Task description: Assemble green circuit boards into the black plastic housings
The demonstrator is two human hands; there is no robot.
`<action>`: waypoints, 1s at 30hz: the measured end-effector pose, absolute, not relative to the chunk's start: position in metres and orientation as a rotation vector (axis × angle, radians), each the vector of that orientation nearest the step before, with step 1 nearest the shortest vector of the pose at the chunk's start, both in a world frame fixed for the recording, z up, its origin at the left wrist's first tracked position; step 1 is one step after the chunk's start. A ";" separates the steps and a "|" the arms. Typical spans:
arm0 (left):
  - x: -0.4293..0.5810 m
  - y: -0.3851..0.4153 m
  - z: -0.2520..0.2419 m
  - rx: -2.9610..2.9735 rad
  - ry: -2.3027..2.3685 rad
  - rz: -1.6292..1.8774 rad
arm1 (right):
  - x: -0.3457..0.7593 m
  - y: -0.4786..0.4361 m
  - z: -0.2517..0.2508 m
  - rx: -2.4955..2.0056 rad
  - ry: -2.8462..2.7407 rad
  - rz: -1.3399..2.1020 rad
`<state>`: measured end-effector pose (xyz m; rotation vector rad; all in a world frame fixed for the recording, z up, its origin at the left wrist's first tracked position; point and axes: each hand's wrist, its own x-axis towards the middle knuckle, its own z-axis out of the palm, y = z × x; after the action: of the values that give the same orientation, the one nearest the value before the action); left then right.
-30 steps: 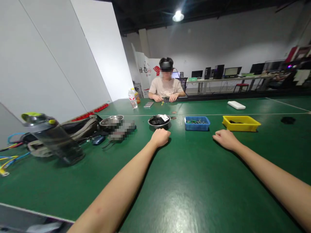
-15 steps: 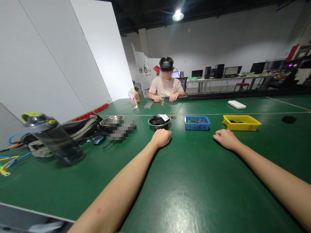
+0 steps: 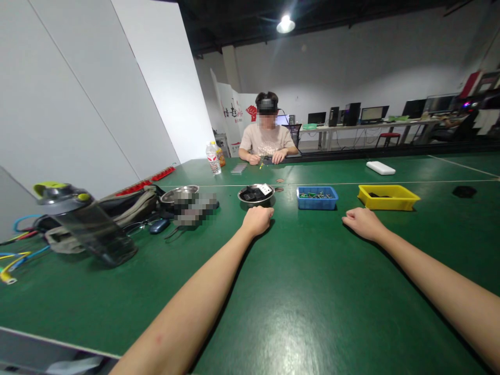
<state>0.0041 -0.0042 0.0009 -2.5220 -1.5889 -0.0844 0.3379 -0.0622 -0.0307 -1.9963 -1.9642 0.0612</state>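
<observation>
My left hand (image 3: 257, 221) rests as a fist on the green table (image 3: 297, 276), just in front of a round metal bowl (image 3: 256, 202) that holds black parts, one with a white label. My right hand (image 3: 364, 223) is also curled into a fist on the table, in front of a yellow bin (image 3: 408, 200) with dark pieces inside. Between and beyond the two fists stands a blue bin (image 3: 317, 203) of small green and metallic parts. Nothing shows in either fist.
On the left lie a dark water bottle (image 3: 97, 229), a bag (image 3: 128, 208), a second metal bowl (image 3: 180, 195) and cables (image 3: 17, 263). A white box (image 3: 380, 168) is at the far right. Across the table sits a person (image 3: 267, 138), with a plastic bottle (image 3: 213, 159) nearby.
My left hand has shifted very slightly to the left. My right hand and the containers have stayed put.
</observation>
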 end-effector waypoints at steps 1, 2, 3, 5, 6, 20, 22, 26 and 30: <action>0.004 -0.004 0.001 -2.522 -1.595 -0.088 | 0.338 -0.062 -0.031 -1.996 -1.963 0.063; 0.004 -0.004 0.001 -2.522 -1.603 -0.093 | 0.338 -0.062 -0.031 -1.996 -1.963 0.065; 0.003 -0.004 0.000 -2.521 -1.611 -0.099 | 0.338 -0.062 -0.031 -1.996 -1.962 0.066; 0.003 -0.004 0.000 -2.518 -1.629 -0.113 | 0.338 -0.063 -0.031 -1.998 -1.960 0.070; 0.003 -0.004 0.000 -2.515 -1.639 -0.120 | 0.338 -0.063 -0.031 -1.998 -1.960 0.072; 0.003 -0.003 -0.002 -2.478 -1.705 -0.166 | 0.341 -0.063 -0.031 -1.994 -1.965 0.081; 0.003 -0.003 -0.002 -2.482 -1.689 -0.157 | 0.341 -0.063 -0.031 -1.995 -1.967 0.077; 0.007 -0.007 0.001 -2.501 -1.625 -0.132 | 0.340 -0.063 -0.031 -1.983 -1.980 0.068; 0.018 -0.015 0.002 -2.552 -1.519 -0.106 | 0.339 -0.063 -0.031 -1.959 -2.000 0.066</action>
<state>0.0175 -0.0148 0.0020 -2.5521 -1.5186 -0.1060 0.3392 -0.0629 -0.0313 -1.9594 -2.0001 0.0664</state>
